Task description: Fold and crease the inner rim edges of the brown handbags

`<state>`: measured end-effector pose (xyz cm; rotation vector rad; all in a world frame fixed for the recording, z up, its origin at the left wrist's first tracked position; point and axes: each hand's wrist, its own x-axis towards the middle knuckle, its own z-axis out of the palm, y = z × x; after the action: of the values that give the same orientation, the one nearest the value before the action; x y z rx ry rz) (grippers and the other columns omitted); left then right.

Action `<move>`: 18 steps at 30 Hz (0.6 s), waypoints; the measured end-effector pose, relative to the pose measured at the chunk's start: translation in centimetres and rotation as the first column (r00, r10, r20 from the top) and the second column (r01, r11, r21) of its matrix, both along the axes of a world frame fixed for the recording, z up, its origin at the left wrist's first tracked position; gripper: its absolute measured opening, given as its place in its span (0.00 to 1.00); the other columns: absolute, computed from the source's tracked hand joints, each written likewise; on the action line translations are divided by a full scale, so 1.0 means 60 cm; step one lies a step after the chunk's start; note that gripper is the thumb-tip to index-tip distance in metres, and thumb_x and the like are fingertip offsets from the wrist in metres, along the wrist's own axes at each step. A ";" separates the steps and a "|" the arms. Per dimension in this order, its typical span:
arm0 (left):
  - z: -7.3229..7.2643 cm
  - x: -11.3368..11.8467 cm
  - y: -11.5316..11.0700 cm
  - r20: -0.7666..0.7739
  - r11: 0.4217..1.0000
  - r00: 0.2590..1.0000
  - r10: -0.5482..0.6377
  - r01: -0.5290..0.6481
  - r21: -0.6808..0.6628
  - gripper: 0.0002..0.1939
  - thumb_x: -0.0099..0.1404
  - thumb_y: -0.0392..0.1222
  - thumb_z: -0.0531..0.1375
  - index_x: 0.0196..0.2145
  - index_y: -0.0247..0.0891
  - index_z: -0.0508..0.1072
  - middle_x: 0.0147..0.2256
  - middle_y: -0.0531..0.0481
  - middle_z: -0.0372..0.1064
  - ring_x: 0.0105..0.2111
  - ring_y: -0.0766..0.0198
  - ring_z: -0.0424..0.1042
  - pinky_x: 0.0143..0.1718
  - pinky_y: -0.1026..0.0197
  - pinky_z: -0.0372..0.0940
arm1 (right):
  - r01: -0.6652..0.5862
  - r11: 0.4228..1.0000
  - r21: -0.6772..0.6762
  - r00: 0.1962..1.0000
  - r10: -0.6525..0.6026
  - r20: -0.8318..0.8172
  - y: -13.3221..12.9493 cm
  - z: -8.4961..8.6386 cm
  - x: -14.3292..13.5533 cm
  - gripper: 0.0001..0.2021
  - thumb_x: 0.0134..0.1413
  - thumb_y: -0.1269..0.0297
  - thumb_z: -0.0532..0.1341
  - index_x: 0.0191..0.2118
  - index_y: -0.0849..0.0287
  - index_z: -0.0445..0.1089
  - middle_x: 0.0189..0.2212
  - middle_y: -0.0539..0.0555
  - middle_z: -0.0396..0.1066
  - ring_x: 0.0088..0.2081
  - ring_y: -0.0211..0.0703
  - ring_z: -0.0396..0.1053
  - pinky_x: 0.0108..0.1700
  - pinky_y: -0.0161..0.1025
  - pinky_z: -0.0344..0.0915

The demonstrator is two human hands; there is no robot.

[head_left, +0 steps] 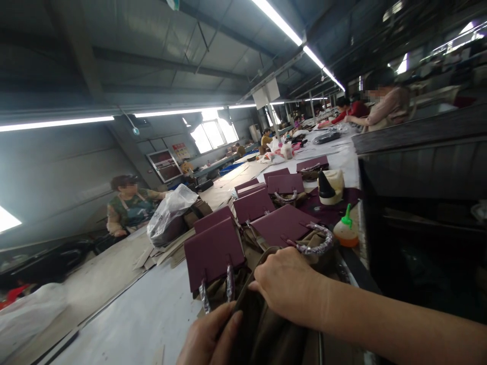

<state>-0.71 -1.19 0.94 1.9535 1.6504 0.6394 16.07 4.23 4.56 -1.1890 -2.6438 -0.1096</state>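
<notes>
My left hand (213, 337) pinches the folded edge of a piece of brown fabric (279, 337) at the bottom of the view. Farther along the same edge, my right hand (287, 281) grips the fabric, its fingers curled over the rim. Most of the fabric hangs below the hands and runs out of view. Just beyond lie several maroon handbag parts (215, 253), with brown cloth under them and handles (317, 241) wrapped in clear plastic. One such wrapped handle is close to my right hand.
A squeeze bottle (346, 233) with a green nozzle and a cream container (331, 187) with a black cone stand at the table's right edge. A plastic-bagged bundle (171, 218) is on the left. Co-workers sit at the left and far right.
</notes>
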 end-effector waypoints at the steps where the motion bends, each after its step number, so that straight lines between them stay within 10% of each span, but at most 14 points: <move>1: 0.006 0.004 0.003 -0.038 1.000 0.999 -0.023 0.022 -0.008 0.17 0.61 0.50 0.50 0.39 0.37 0.71 0.26 0.51 0.70 0.28 0.63 0.67 0.29 0.69 0.62 | -0.004 1.000 0.004 1.000 0.004 -0.008 0.000 -0.003 0.001 0.14 0.54 0.62 0.53 0.26 0.61 0.73 0.23 0.59 0.74 0.27 0.49 0.72 0.26 0.39 0.64; 11: 0.034 0.033 0.017 -0.179 0.999 0.984 0.003 -0.012 -0.052 0.19 0.62 0.48 0.47 0.25 0.34 0.70 0.22 0.51 0.69 0.23 0.66 0.63 0.22 0.69 0.56 | -0.046 0.993 0.105 0.897 0.087 -0.434 -0.008 -0.037 0.056 0.26 0.45 0.45 0.57 0.44 0.62 0.66 0.39 0.60 0.68 0.43 0.52 0.63 0.47 0.50 0.56; 15: 0.034 0.036 0.011 -0.157 0.999 0.988 0.005 -0.013 -0.048 0.17 0.62 0.46 0.47 0.28 0.36 0.71 0.24 0.51 0.69 0.23 0.66 0.64 0.22 0.69 0.55 | 0.033 0.981 -0.193 0.899 -0.113 -0.422 -0.034 -0.066 0.090 0.56 0.24 0.38 0.63 0.60 0.61 0.44 0.56 0.67 0.50 0.56 0.62 0.48 0.52 0.57 0.49; 18: 0.032 0.044 0.009 -0.197 1.000 0.980 -0.008 0.007 -0.009 0.16 0.63 0.45 0.46 0.29 0.37 0.71 0.24 0.52 0.69 0.23 0.66 0.65 0.23 0.68 0.54 | -0.018 0.881 -0.472 0.868 -0.221 -0.444 -0.054 -0.086 0.110 0.58 0.28 0.49 0.67 0.62 0.59 0.30 0.59 0.66 0.44 0.57 0.58 0.48 0.51 0.51 0.54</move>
<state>1.92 -0.67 2.84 2.0724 1.7576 0.4461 22.67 0.99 -0.60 -1.2805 -2.2006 0.7533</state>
